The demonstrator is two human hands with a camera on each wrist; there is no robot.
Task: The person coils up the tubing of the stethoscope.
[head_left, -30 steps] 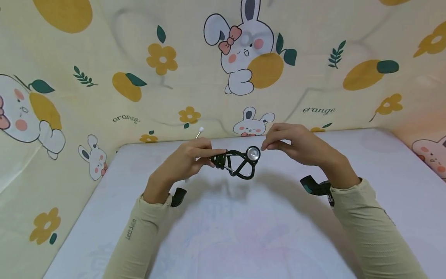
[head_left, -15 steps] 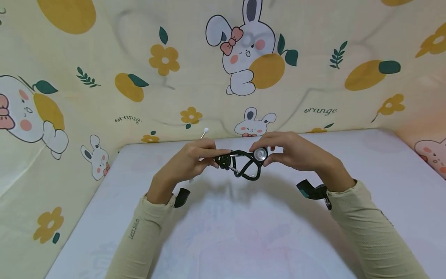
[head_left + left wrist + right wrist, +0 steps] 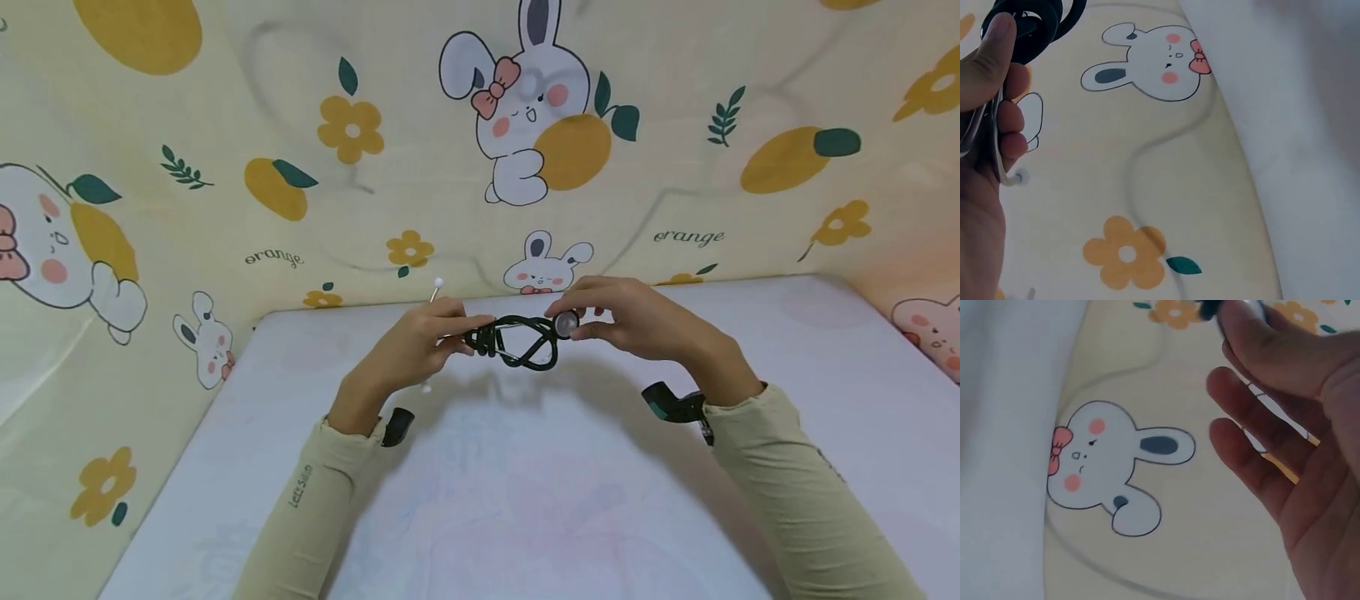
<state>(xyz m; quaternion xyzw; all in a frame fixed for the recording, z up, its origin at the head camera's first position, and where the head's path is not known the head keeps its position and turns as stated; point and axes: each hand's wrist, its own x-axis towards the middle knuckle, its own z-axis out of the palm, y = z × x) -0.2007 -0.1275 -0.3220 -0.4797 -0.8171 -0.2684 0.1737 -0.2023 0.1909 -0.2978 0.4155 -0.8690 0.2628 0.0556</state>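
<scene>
A stethoscope (image 3: 551, 354) with black tubing coiled and wrapped into a bundle is held up over the white table. My left hand (image 3: 420, 340) grips its wrapped end and metal ear tubes; a white eartip (image 3: 438, 283) pokes out above that hand. In the left wrist view the thumb (image 3: 999, 40) presses on the black coil, and a metal ear tube (image 3: 999, 140) runs down past the curled fingers. At the other end my right hand (image 3: 630, 317) pinches the round silver chest piece (image 3: 566, 323) between thumb and fingers. Two of its fingers (image 3: 1235, 387) hang loose in the right wrist view.
The white table (image 3: 510, 500) spreads beneath both hands. Behind it rises a cream cloth (image 3: 420, 192) printed with rabbits, flowers and oranges. Dark wrist cameras, one on the left wrist (image 3: 397, 427) and one on the right wrist (image 3: 675, 404), stick out inward.
My right hand has come in from the right and taken hold of the chest piece, which now sits slightly farther right and turned. My left hand keeps its grip and has shifted slightly right.
</scene>
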